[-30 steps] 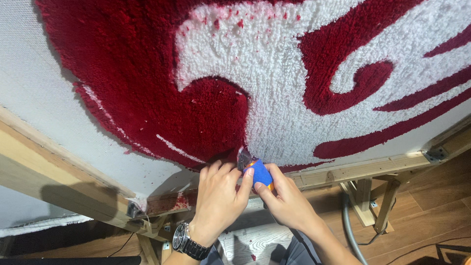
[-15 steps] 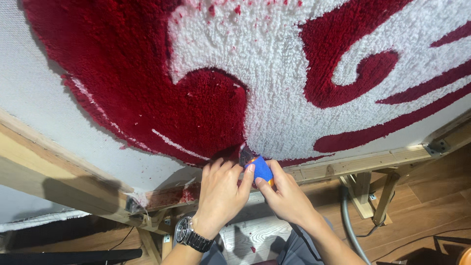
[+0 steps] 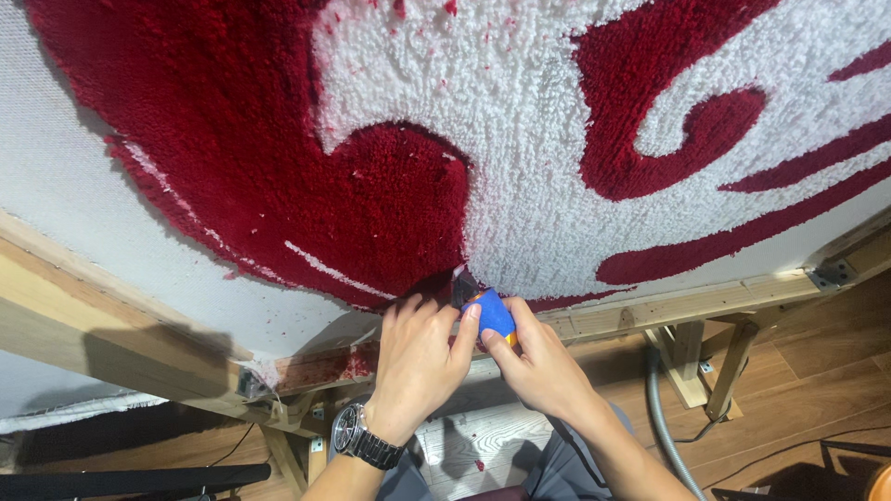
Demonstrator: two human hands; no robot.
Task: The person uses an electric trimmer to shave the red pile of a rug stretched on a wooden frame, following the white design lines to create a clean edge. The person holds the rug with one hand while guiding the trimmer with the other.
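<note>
Here your left hand (image 3: 418, 362), with its dark metal wristwatch (image 3: 365, 443), and your right hand (image 3: 538, 364) close together around a small blue-handled cutting tool (image 3: 486, 311). Its tip meets the lower edge of the red and white tufted rug (image 3: 520, 158), just above the wooden frame rail (image 3: 687, 301).

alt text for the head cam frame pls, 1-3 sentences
Two bare hands work a small blue-handled cutting tool at the lower edge of a red and white tufted rug stretched on a wooden frame. The right hand grips the tool; the left hand, with a wristwatch, steadies it by the pile. Wooden floor and a grey hose lie below.
</note>
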